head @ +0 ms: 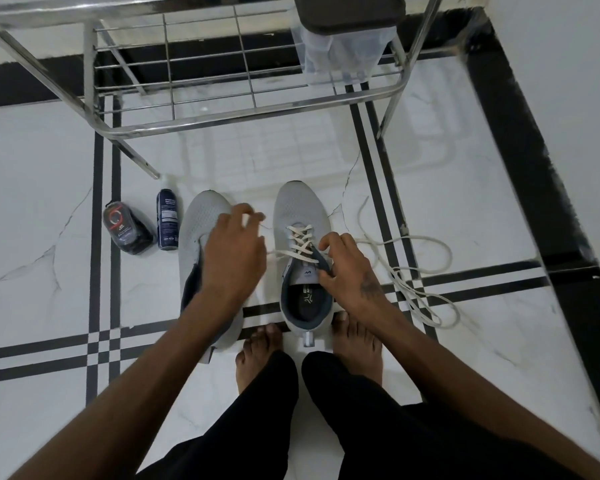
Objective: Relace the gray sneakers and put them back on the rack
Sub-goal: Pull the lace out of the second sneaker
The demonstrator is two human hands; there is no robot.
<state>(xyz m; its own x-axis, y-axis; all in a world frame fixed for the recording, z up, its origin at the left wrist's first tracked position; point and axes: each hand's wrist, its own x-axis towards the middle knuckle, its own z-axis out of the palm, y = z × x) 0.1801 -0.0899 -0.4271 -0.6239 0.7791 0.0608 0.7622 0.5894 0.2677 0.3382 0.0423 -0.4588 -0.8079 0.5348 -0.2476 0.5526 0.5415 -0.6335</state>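
White marble floor (482, 161) with black stripes, two gray sneakers (300, 216) side by side, loose lace (416, 268) right, bottle (167, 221) and pouch (127, 226) left, rack (222, 123) far, bare feet (357, 344) near

Even, cool indoor light is recorded; soft reflections are seen on the glossy floor (326, 161). Straight lines are bowed at the edges. The left hand (234, 251) is slightly motion-blurred.

home entryway, marble floor (326, 161), shoe rack (222, 98)
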